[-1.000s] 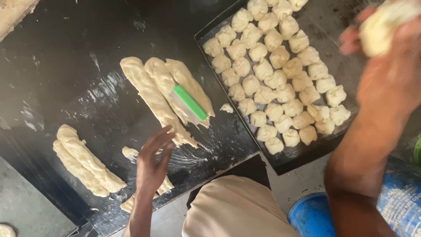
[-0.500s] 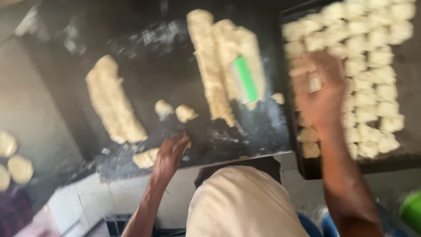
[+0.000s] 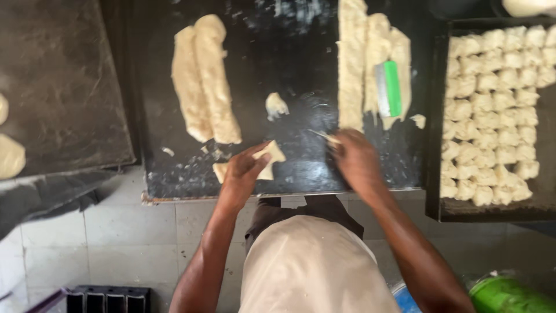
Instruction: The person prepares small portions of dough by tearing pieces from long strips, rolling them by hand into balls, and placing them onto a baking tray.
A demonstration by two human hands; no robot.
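Note:
My left hand [image 3: 243,171] rests on a small flat dough piece [image 3: 271,157] near the front edge of the black worktop [image 3: 289,69]. My right hand [image 3: 356,159] lies at the near end of a long dough strip [image 3: 351,64], its fingertips pinching a small bit of dough. A green-handled scraper [image 3: 388,88] lies on the neighbouring strips [image 3: 399,52]. Two long dough rolls [image 3: 205,78] lie at the left, and a small dough lump [image 3: 276,106] sits between them and the strips.
A dark tray [image 3: 434,174] at the right holds several rows of cut dough pieces [image 3: 492,110]. A second dark sheet [image 3: 63,87] at the left carries round dough pieces [image 3: 8,153]. Tiled floor, a blue container [image 3: 408,295] and a green one [image 3: 509,297] lie below.
My right hand came back from the tray of cut pieces to the end of the long strip. My left hand moved onto the small flat piece. The view shifted left.

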